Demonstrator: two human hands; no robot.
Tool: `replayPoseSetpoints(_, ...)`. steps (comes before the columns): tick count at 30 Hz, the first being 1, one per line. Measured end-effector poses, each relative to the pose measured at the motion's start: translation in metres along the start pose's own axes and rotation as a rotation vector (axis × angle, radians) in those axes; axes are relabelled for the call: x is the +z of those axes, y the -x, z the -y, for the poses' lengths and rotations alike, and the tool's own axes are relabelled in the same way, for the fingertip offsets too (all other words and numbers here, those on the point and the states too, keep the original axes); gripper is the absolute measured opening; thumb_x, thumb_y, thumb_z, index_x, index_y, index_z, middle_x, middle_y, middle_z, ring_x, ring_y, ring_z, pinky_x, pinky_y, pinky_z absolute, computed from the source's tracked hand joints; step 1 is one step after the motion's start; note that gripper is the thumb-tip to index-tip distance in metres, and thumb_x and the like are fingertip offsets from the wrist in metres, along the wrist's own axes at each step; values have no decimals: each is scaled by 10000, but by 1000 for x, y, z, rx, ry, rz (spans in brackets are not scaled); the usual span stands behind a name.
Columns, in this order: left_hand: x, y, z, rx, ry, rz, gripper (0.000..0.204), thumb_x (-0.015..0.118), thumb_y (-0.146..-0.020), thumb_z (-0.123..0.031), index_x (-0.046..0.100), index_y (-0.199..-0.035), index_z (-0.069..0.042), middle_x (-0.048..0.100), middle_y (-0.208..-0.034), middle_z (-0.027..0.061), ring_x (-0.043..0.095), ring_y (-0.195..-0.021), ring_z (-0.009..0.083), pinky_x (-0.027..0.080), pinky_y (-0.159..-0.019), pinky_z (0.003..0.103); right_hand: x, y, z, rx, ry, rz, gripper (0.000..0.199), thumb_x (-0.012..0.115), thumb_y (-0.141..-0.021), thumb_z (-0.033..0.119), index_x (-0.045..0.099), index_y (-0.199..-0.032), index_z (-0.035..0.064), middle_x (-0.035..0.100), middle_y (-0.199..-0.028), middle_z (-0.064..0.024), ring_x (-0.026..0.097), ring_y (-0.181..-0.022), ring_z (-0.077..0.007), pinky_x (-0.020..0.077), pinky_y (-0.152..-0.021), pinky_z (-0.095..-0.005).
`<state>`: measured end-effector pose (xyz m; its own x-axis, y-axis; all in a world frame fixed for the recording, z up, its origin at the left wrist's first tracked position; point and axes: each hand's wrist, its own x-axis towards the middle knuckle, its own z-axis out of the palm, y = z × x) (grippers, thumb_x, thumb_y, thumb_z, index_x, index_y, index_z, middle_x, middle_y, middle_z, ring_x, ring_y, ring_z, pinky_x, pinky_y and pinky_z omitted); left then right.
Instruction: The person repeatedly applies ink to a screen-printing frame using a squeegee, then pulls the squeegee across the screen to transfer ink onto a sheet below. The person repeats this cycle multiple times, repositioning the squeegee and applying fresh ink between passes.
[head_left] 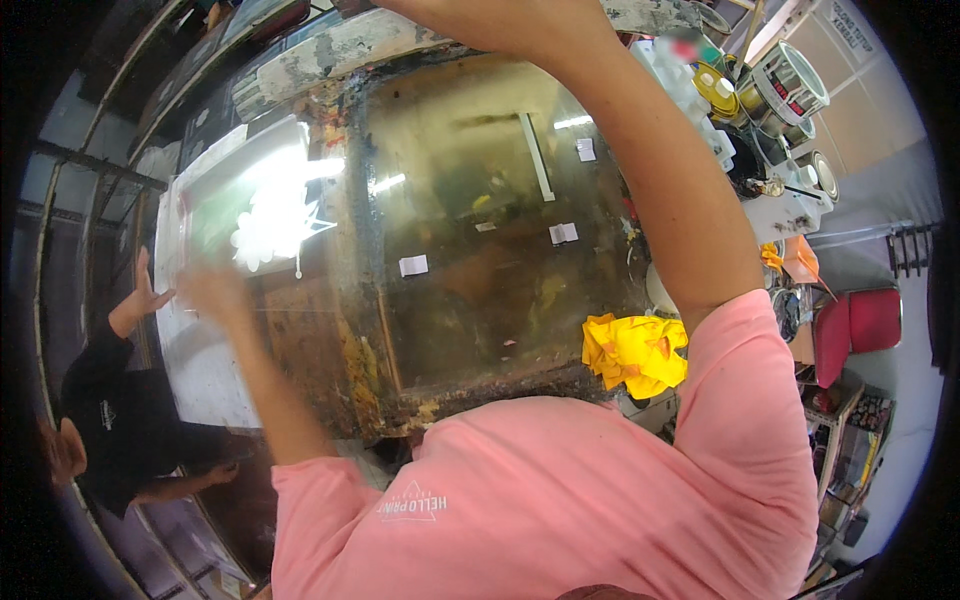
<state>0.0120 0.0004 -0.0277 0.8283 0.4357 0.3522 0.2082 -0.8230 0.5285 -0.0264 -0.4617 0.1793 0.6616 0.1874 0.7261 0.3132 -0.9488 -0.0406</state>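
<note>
My left hand [208, 290], smeared by motion, is over the near edge of a pale, shiny sheet [205, 215] at the left of the worktable. A bright white splash-like patch [270, 230] shows on that sheet. My right arm reaches across the table to the far edge; only part of my right hand [455, 14] shows there, its fingers cut off by the picture's top. Between my arms lies a stained glass panel [450, 330]. It bears several small white paper pieces [413, 266] and a narrow white strip [537, 158].
A person in black [125, 420] stands at the left, one hand [140, 295] raised by the sheet. Crumpled yellow material [635, 352] lies at the table's near right corner. Cans [785, 85] and bottles crowd the right side, beyond which stands a red chair [872, 320]. A worn board [335, 58] spans the far edge.
</note>
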Motion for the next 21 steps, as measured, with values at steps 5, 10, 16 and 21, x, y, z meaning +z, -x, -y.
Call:
replayPoseSetpoints(5, 130, 202, -221, 1252, 33, 411, 526, 501, -1073, -315, 511, -1564, -127, 421, -1664, 182, 314, -1577, 427, 198, -1247, 678, 1, -5, 0, 11, 43, 33, 595, 516, -978, 493, 748, -756, -9, 720, -733, -220, 711, -764, -395, 479, -867, -545)
replayPoseSetpoints(10, 197, 268, -313, 1236, 207, 310, 714, 273, -1131, -575, 375, -1673, -121, 198, -1737, 303, 107, -1639, 467, -36, -1226, 776, -15, -9, 8, 16, 16, 89, 605, 514, -983, 488, 744, -722, -7, 709, -708, -219, 705, -736, -382, 476, -851, -554)
replayPoseSetpoints(16, 233, 260, -317, 999, 201, 545, 801, 255, -1123, -599, 210, -1709, -54, 147, -1706, 396, 49, -1626, 522, -57, -1219, 776, -15, -14, 8, 7, -27, 55, 602, 518, -980, 474, 735, -701, -13, 699, -697, -216, 685, -696, -374, 479, -838, -548)
replayPoseSetpoints(21, 228, 260, -318, 1133, 124, 366, 863, 243, -1096, -668, 212, -1709, -62, 145, -1731, 349, 54, -1635, 491, -50, -1233, 756, 0, -9, -4, 17, -7, 113, 602, 525, -977, 487, 759, -754, -21, 726, -748, -229, 718, -763, -383, 491, -874, -558)
